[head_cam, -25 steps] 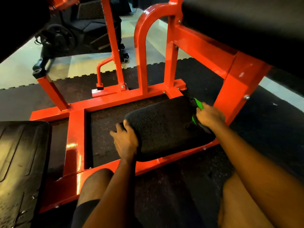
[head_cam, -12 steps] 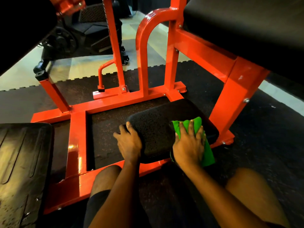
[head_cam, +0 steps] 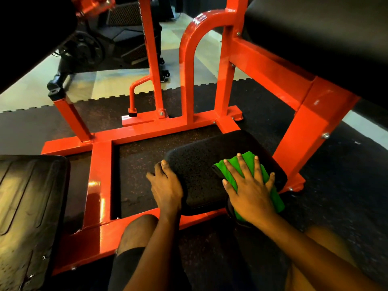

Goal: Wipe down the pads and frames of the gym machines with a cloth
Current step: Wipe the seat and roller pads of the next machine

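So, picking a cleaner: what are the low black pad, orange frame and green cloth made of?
The low black pad looks like matt, pitted foam or rubber. The orange tubular frame looks like gloss-painted steel: bright glints, bolts. The folded green cloth seems soft microfibre, though unconfirmed.

No legible txt, nos., logos or labels anywhere: none on orange frame (head_cam: 100,175), black pad (head_cam: 195,175) or green cloth (head_cam: 249,162).

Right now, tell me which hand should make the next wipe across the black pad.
Right. The right hand presses the green cloth flat on the pad; the left hand grips its left edge.
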{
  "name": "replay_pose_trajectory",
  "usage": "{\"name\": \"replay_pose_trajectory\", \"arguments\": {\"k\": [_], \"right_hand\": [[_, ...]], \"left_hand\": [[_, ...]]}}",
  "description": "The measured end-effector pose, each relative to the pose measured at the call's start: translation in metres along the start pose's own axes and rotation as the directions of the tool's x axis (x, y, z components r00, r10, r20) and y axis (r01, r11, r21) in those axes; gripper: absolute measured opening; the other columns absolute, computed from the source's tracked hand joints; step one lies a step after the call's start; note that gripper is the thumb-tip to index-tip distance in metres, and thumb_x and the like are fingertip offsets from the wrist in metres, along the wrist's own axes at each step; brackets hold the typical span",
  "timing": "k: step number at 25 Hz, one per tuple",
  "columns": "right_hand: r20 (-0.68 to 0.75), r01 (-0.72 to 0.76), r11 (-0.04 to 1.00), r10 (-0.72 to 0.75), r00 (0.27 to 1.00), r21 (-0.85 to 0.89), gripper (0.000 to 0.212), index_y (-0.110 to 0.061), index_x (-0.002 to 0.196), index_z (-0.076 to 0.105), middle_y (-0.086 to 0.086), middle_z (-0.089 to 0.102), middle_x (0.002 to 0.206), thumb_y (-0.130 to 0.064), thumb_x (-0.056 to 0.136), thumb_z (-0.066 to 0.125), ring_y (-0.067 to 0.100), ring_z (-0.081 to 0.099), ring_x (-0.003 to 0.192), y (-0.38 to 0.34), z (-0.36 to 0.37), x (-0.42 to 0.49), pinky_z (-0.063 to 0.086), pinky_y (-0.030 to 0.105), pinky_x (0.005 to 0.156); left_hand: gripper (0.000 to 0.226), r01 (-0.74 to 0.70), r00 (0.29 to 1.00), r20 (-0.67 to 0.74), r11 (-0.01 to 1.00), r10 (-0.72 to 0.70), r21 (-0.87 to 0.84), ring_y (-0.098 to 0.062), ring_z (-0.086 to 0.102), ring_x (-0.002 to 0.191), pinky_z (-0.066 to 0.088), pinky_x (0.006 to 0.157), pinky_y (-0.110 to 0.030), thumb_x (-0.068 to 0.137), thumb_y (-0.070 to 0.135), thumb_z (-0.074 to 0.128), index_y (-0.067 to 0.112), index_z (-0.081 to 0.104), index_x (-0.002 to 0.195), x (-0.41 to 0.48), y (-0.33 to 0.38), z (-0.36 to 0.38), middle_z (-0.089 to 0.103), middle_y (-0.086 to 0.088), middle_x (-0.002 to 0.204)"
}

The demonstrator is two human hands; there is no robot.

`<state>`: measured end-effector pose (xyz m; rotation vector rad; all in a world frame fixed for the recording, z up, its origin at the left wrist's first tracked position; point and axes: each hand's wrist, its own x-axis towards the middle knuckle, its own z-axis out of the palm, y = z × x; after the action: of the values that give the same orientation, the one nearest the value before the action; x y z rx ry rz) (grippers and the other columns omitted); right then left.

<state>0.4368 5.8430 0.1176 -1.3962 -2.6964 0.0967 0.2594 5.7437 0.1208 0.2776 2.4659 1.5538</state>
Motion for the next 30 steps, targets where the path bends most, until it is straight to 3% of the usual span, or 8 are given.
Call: {"name": "replay_pose_trajectory", "arguments": {"k": [3,6,13,17,20,24,27,30], "right_hand": [[-0.009,0.005,0.999,-0.005,1.000,-0.041,0.061,-0.053,0.153,0.025,-0.011,0.017,0.167,-0.064,0.093,0.016,0.036,0.011,0.154,-0.008,-0.006,0.013,0.018,0.071,0.113],[0.061,0.027,0.998,-0.024,0.998,-0.055,0.054,-0.053,0.154,0.019,-0.015,0.011,0.168,-0.060,0.101,0.027,0.036,0.003,0.155,-0.013,-0.012,0.038,0.015,0.065,0.118],[0.173,0.042,0.995,-0.058,0.983,0.094,0.051,-0.048,0.154,0.027,-0.012,0.011,0.168,-0.056,0.104,0.030,0.040,-0.001,0.154,-0.063,-0.011,0.151,0.010,0.063,0.121],[0.110,0.206,0.978,-0.210,0.972,0.039,0.056,-0.051,0.156,0.014,-0.009,0.002,0.169,-0.054,0.103,0.030,0.037,0.003,0.155,-0.050,-0.008,0.086,0.012,0.058,0.123],[0.095,0.278,0.960,-0.279,0.955,0.030,0.063,-0.052,0.156,0.008,-0.010,-0.002,0.169,-0.060,0.094,0.014,0.033,0.007,0.155,-0.021,-0.011,0.014,0.018,0.052,0.123],[0.032,0.219,0.976,-0.218,0.975,-0.015,0.060,-0.052,0.156,0.013,-0.010,0.006,0.169,-0.059,0.097,0.019,0.035,0.010,0.154,-0.040,-0.005,0.045,0.017,0.056,0.122],[0.101,0.194,0.981,-0.195,0.976,0.027,0.055,-0.050,0.156,0.017,-0.010,0.005,0.169,-0.055,0.103,0.030,0.036,0.004,0.154,-0.070,0.000,0.121,0.011,0.060,0.122],[0.154,0.142,0.989,-0.146,0.977,0.040,0.053,-0.047,0.155,0.025,-0.008,0.012,0.169,-0.054,0.103,0.032,0.037,0.011,0.153,-0.090,-0.001,0.157,0.012,0.061,0.121]], "left_hand": [[0.048,-0.004,1.000,-0.001,1.000,0.004,-0.005,-0.043,0.050,0.119,0.037,0.098,-0.045,0.108,0.041,0.027,0.015,0.052,0.140,0.000,-0.001,0.000,0.044,-0.022,0.134],[0.047,-0.015,1.000,-0.004,1.000,0.015,-0.002,-0.042,0.050,0.118,0.038,0.096,-0.045,0.108,0.041,0.027,0.014,0.052,0.138,0.003,-0.001,0.001,0.044,-0.021,0.133],[0.046,-0.012,1.000,-0.005,1.000,0.012,-0.002,-0.043,0.051,0.117,0.038,0.095,-0.045,0.108,0.040,0.028,0.013,0.053,0.136,-0.001,0.002,-0.003,0.045,-0.021,0.130],[0.047,-0.008,1.000,-0.004,1.000,0.008,0.006,-0.044,0.051,0.116,0.038,0.096,-0.046,0.108,0.040,0.027,0.014,0.053,0.136,-0.001,0.002,-0.001,0.045,-0.021,0.130],[0.046,-0.001,1.000,-0.005,1.000,0.001,0.002,-0.043,0.052,0.115,0.038,0.095,-0.046,0.108,0.039,0.026,0.015,0.054,0.136,0.001,0.000,0.000,0.046,-0.021,0.129],[0.046,-0.008,1.000,-0.009,1.000,0.008,-0.016,-0.042,0.052,0.115,0.038,0.094,-0.045,0.108,0.039,0.026,0.014,0.055,0.134,0.002,0.001,0.001,0.046,-0.020,0.127],[0.046,0.003,1.000,-0.013,1.000,-0.003,-0.007,-0.042,0.051,0.117,0.038,0.095,-0.044,0.108,0.039,0.026,0.014,0.054,0.137,0.001,0.001,0.000,0.046,-0.020,0.129],[0.048,0.020,1.000,-0.007,1.000,-0.020,-0.016,-0.042,0.050,0.120,0.037,0.098,-0.044,0.109,0.039,0.026,0.014,0.052,0.140,-0.001,0.003,-0.002,0.045,-0.021,0.133]]}}
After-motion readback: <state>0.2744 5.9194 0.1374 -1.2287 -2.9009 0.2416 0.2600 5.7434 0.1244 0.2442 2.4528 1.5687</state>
